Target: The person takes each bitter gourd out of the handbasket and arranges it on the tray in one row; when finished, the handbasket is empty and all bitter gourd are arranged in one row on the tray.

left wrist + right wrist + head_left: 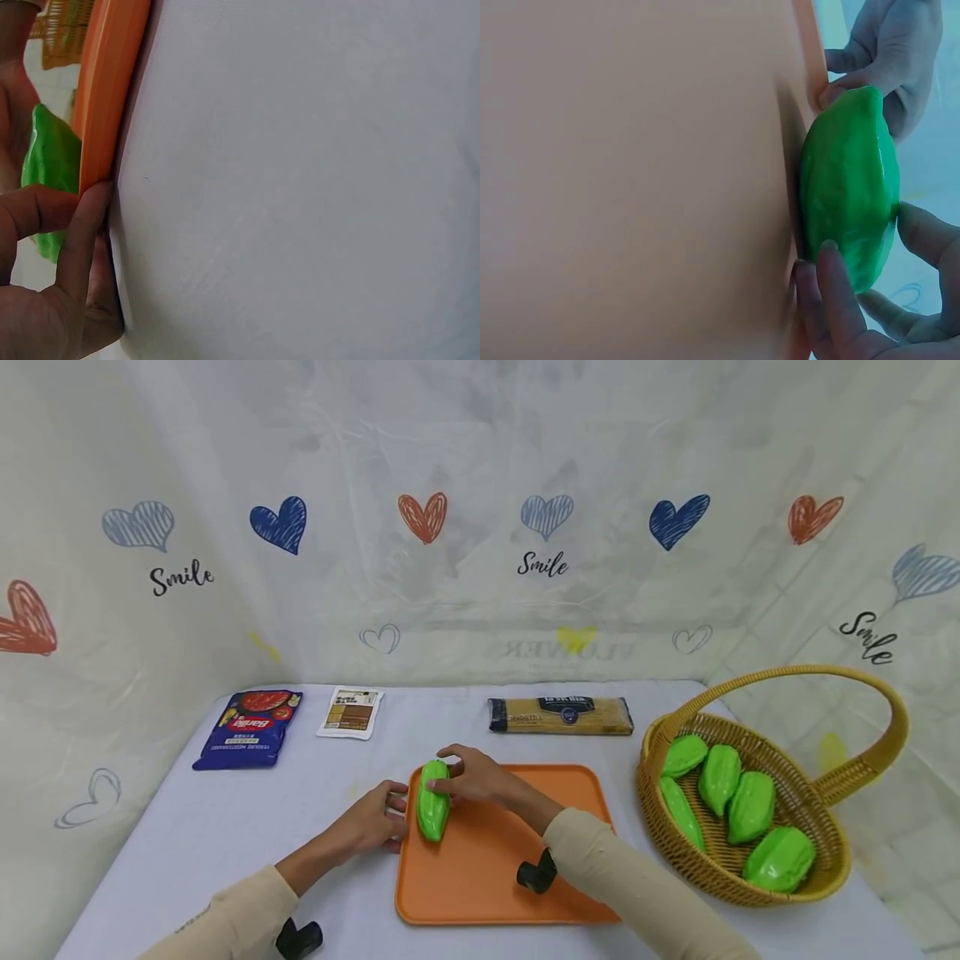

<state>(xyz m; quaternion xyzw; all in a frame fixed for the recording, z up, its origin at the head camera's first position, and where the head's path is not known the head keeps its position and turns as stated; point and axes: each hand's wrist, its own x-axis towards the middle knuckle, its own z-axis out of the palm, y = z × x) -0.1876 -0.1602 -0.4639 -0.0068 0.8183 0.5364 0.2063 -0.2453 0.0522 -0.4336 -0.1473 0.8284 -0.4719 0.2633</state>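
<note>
A glossy green star fruit, ridged and pointed at its end, lies at the upper left of the orange tray. My right hand grips its far end between thumb and fingers. In the right wrist view, the fingertips press on the near side of the star fruit and another digit meets its far side. At the tray's left edge, my left hand pinches the rim. The left wrist view has thumb and finger meeting at the orange rim, with the fruit just behind them.
On the right stands a wicker basket with a tall handle and several more green star fruits. Along the back lie a pasta pack, a small white pouch and a blue Barilla bag. A printed curtain hangs behind.
</note>
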